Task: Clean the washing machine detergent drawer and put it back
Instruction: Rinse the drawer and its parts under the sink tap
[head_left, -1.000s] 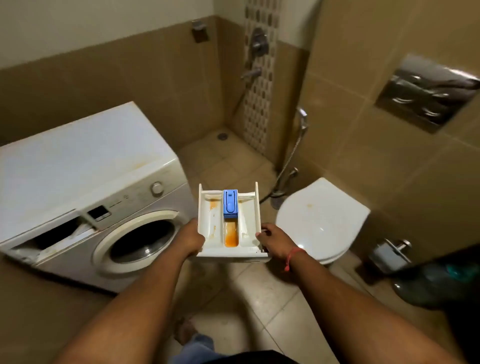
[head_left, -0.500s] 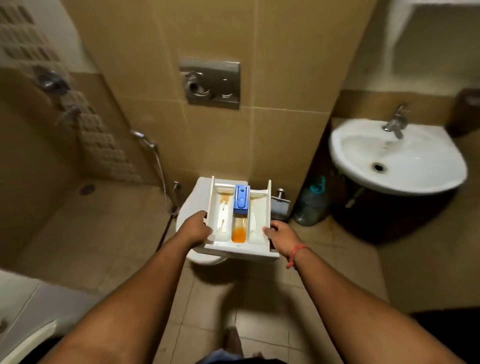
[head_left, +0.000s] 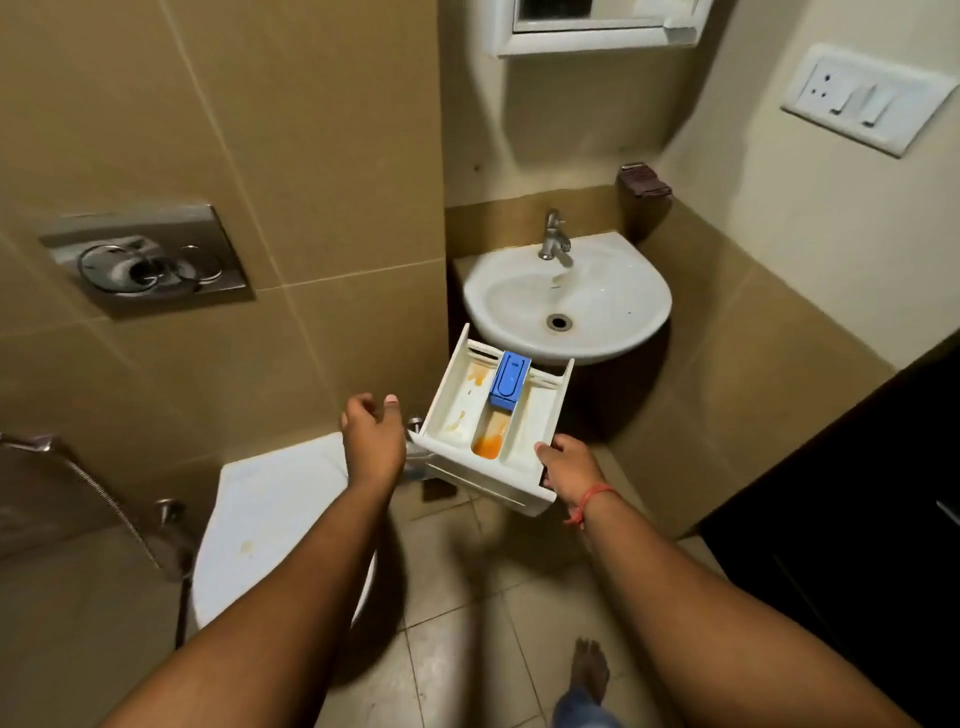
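- The right hand (head_left: 569, 465) grips the near right corner of the white detergent drawer (head_left: 462, 415), thumb over the front rim, the other fingers hidden beneath the panel.
- From that grip the drawer reaches away and to the left, held in the air and tilted, its far end just below the rim of the washbasin (head_left: 644, 306).
- The left hand (head_left: 374, 441) is off the drawer, just to the left of its near left corner, apart from it; the fingers are loosely curled and hold nothing.
- Inside the drawer, straight out from the gripped corner, the middle channel holds an orange pool (head_left: 488, 447) at its near end; further along the same channel sits a blue insert (head_left: 509, 382).
- Orange stains (head_left: 475, 374) mark the left compartment, far from the grip.
- A red thread (head_left: 589, 499) circles the right wrist, just behind the gripping hand.
- Beyond the drawer's far end a metal tap (head_left: 553, 236) stands at the back of the washbasin, and the drain (head_left: 559, 322) lies below it.
- Left of and below the free hand is the closed toilet lid (head_left: 270, 519); a flush plate (head_left: 145, 260) sits on the wall above it.
- A switch panel (head_left: 867, 98) is on the wall far up and right of the grip.
- A bare foot (head_left: 589, 670) stands on the tiled floor, below the gripping arm.
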